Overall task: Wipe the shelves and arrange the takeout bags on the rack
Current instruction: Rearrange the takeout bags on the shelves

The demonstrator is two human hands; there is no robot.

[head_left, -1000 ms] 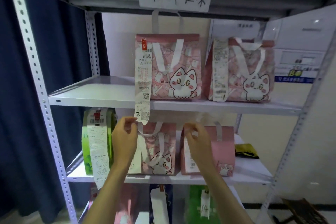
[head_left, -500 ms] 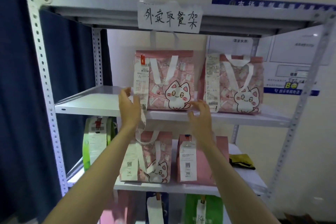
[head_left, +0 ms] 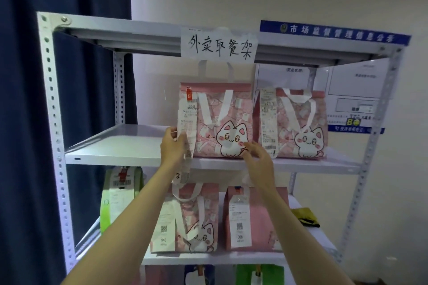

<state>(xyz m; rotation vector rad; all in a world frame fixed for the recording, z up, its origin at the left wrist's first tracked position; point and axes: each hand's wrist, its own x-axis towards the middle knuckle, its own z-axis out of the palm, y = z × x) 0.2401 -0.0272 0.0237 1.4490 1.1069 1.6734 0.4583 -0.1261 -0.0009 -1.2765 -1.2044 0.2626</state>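
Two hands are raised at the front edge of the upper shelf (head_left: pixel 111 146). Left hand (head_left: pixel 172 147): grip closed lightly on the long paper receipt (head_left: pixel 186 120), thumb and fingers pinching its lower part; the strip hangs from the left pink cat bag (head_left: pixel 222 120) down past the shelf edge. Right hand (head_left: pixel 257 159): fingers spread and relaxed, holding nothing, just in front of the same bag's lower right corner; contact cannot be told. A second pink cat bag (head_left: pixel 301 122) stands upright just beside the first, with its own receipt. Both bags are soft printed fabric with white strap handles. On the shelf below stand a green bag (head_left: pixel 115 196), another cat bag (head_left: pixel 196 220), a plain pink bag (head_left: pixel 261 217) and a crumpled yellow cloth (head_left: pixel 304 215). Rack (head_left: pixel 49 99): white perforated metal posts, flat smooth shelves. A handwritten paper sign (head_left: pixel 218 45) is taped to the top. Dark blue curtain (head_left: pixel 27 76) at left.
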